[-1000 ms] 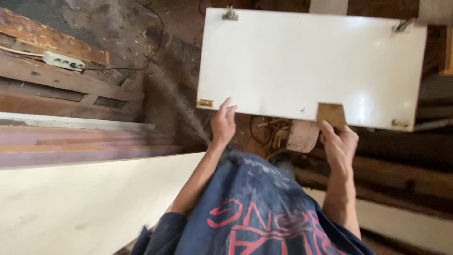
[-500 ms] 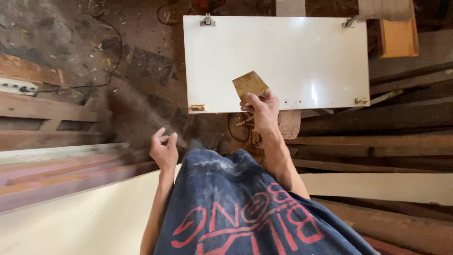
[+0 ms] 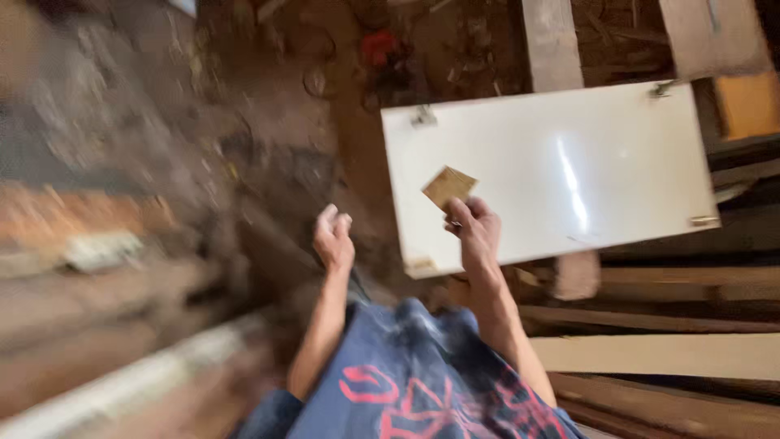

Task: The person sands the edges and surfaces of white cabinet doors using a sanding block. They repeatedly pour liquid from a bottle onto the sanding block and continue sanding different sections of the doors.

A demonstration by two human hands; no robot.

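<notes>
Sandpaper | pinched, right hand | over white panel edge

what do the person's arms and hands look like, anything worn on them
Both forearms are bare: no sleeves reach them, and no gloves, watch or rings show on the left hand or the right hand, though the picture is blurred. The only clothing in view is a dusty dark blue shirt with red printed lettering, below the arms.
</notes>
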